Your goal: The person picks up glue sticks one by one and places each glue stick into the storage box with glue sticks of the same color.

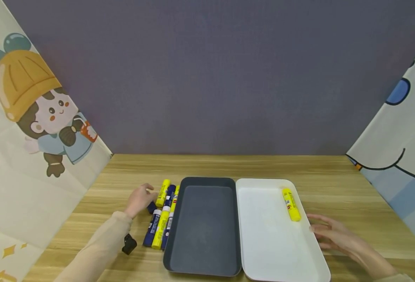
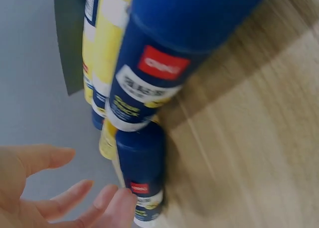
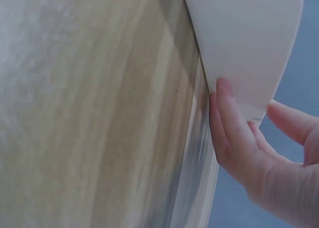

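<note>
My left hand (image 1: 139, 200) hovers over the outer side of a group of glue sticks, its fingers spread and loosely bent. Right by its fingertips is a dark blue glue stick (image 2: 142, 163), partly hidden by the hand in the head view. Beside it lie yellow glue sticks (image 1: 163, 193) and more blue ones (image 1: 152, 228), in two rows. My right hand (image 1: 338, 235) rests against the outer side of a white tray (image 1: 267, 250), fingers extended along the wall and thumb at the rim (image 3: 289, 121). One yellow glue stick (image 1: 291, 204) lies in that tray.
A dark grey tray (image 1: 204, 231) stands between the glue sticks and the white tray, side by side with the latter. A small black object (image 1: 129, 244) is near my left sleeve. Behind the wooden table (image 1: 228, 164) rises a grey-purple panel (image 1: 207, 78).
</note>
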Tool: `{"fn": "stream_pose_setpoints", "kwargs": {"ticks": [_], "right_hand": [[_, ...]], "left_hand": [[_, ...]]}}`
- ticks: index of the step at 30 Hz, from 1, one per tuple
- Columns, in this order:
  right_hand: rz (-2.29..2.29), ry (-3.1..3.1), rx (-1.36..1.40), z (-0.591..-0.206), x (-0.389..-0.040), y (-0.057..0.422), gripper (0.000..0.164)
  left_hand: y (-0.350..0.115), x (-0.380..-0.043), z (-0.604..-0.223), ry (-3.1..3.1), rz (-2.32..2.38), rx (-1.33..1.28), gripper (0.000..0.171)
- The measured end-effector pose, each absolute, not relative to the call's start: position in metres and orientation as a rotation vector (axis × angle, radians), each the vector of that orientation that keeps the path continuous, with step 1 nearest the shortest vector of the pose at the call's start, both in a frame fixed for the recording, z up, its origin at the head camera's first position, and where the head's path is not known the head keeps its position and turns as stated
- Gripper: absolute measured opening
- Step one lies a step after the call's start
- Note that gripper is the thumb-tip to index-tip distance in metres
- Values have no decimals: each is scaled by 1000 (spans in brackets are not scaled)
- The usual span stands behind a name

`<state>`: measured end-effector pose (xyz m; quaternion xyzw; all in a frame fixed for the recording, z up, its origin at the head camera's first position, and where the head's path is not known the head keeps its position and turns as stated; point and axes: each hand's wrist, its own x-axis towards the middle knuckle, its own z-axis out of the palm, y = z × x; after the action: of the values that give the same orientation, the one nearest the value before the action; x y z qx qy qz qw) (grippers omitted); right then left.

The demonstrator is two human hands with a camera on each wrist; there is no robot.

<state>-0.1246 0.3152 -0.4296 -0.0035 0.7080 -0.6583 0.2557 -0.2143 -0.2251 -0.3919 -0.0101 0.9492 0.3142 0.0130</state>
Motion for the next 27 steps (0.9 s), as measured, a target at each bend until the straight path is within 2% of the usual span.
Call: {"fn": "stream_pose_setpoints", "kwargs": {"ticks": [6, 18, 27], "right_hand": [[-1795, 1911, 6, -430, -124, 315, 44], [-1754, 1953, 15, -428, -125, 314, 60], [-1772, 1930, 14, -427, -124, 314, 57]], "left_hand": [[-232, -218, -399, 2971, 964, -132, 38], [-240, -222, -404, 2919, 1035, -213, 37], [-242, -226, -409, 2840, 1102, -294, 42]]}}
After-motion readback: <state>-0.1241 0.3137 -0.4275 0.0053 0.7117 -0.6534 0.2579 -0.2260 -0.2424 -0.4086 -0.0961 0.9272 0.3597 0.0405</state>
